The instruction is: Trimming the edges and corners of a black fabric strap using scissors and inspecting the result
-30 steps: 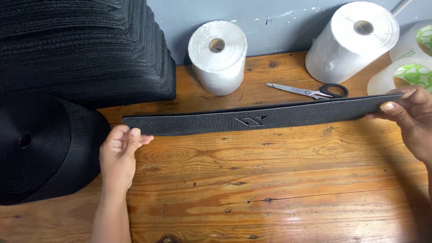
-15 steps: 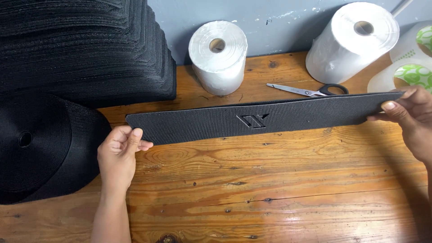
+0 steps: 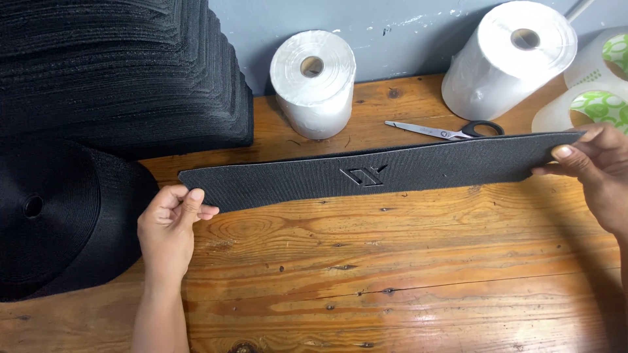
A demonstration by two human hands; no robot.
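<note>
Left hand (image 3: 169, 225) low at near left, forearm rising straight up from the near edge, wrist straight. Fingers curled inward, thumb laid over the index finger in a pinch at the top, back of the hand turned to the camera. Right hand (image 3: 598, 167) at the far right edge, entering from the right, forearm mostly out of view. Thumb stretched out leftward, nail up, fingers tucked beneath in a pinch. Hands well apart, at much the same height.
</note>
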